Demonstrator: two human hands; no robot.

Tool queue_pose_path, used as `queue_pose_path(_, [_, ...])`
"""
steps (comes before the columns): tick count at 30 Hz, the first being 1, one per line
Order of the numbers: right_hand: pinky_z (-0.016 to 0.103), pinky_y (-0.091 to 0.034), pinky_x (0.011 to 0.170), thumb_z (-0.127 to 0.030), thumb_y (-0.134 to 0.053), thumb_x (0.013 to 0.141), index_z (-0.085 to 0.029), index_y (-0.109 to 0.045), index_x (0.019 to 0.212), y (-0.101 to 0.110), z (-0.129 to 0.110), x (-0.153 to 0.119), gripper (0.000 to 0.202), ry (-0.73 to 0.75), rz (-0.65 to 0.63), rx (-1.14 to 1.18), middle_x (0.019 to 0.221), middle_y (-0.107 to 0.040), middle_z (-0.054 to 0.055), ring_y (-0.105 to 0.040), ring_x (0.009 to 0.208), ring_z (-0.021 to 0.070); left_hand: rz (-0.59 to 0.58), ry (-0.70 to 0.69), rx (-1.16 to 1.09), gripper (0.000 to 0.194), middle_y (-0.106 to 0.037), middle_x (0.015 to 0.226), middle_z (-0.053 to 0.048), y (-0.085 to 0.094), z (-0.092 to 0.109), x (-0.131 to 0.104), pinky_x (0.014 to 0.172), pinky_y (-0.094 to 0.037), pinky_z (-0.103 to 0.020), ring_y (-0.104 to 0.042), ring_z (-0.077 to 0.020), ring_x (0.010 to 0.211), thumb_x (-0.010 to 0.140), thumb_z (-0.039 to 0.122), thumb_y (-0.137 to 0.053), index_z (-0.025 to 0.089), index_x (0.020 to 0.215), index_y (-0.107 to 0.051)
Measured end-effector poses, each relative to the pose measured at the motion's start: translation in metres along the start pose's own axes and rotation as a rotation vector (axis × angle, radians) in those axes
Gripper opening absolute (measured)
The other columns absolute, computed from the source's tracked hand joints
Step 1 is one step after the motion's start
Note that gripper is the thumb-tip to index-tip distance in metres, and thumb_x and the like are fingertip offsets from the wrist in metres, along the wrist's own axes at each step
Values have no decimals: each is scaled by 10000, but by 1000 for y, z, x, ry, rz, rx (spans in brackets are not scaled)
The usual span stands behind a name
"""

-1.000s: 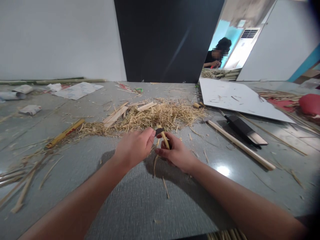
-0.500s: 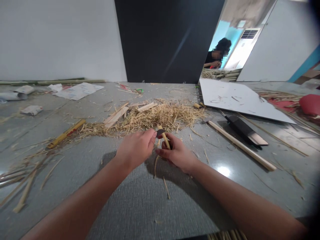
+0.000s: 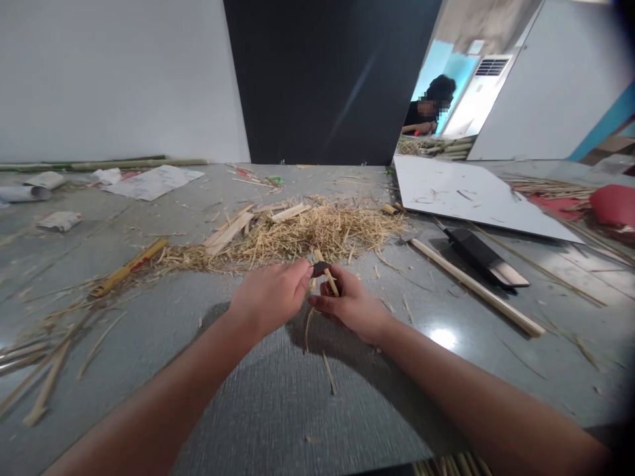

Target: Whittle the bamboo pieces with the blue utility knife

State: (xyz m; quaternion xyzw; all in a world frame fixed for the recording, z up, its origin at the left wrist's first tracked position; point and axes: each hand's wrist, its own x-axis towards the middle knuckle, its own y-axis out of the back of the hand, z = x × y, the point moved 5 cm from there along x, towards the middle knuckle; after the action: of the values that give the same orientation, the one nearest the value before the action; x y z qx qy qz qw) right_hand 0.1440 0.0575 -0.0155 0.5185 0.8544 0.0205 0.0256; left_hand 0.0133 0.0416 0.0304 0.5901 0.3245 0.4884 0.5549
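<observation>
Past both your hands, the grey floor [image 3: 238,423] runs up to a tall black panel [image 3: 327,79], and beyond your right hand a white board [image 3: 476,192] lies flat on it. Just ahead of your fingers spreads a heap of pale shavings [image 3: 322,228], and to the right of your right hand rests a wooden-handled tool [image 3: 479,289], well apart from your grip. Your left hand [image 3: 270,291] is closed, fingers pinched on a dark, blade-like piece [image 3: 320,268]; your right hand [image 3: 353,303] is curled round a bamboo strip [image 3: 331,281], thumb nearer you, its lower end partly hidden by the fingers. So the strip sits between your two hands, closer to the right one, which grips it. Its long axis points away from you and a little towards your left, the free end reaching out beyond the fingertips; how steeply it rises, you cannot tell from here. Smallest of all, the dark piece comes in from your left hand and lies across that axis, apparently meeting the strip just beyond your right thumb
</observation>
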Motion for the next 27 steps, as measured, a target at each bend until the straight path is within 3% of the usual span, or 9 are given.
queue_pose_path(5, [229, -292, 453, -214, -684, 726, -215, -522, 1033, -1, -1, 0, 348, 10, -12, 21, 596, -379, -92, -343, 492, 83, 114, 60, -11, 329, -673, 790, -39, 5, -7, -1, 546, -255, -293, -576, -173, 639, 975, 359, -270, 203, 897, -548])
queue_pose_path(15, [230, -286, 458, -217, -693, 724, -213, -537, 1016, -1, -1, 1, 332, 8, -16, -8, 577, -367, -94, -340, 505, 87, 188, 17, -83, 360, -623, 707, -15, 8, -10, -3, 551, -281, -281, -535, -151, 592, 981, 379, -249, 195, 866, -537])
queue_pose_path(21, [221, -296, 453, -238, -706, 722, -204, -538, 1000, -1, -2, 0, 327, 7, -32, -2, 584, -360, -93, -339, 505, 82, 147, -30, -4, 355, -661, 774, -31, 4, -6, -3, 563, -297, -284, -568, -163, 636, 977, 379, -260, 200, 882, -551])
queue_pose_path(27, [196, -230, 330, -330, -648, 800, -232, -521, 1035, -2, -1, -3, 285, -107, -72, 8, 578, -398, -92, -299, 377, 55, 132, 24, 42, 358, -683, 824, -47, 5, -6, -2, 564, -303, -288, -594, -173, 665, 977, 374, -252, 200, 911, -558])
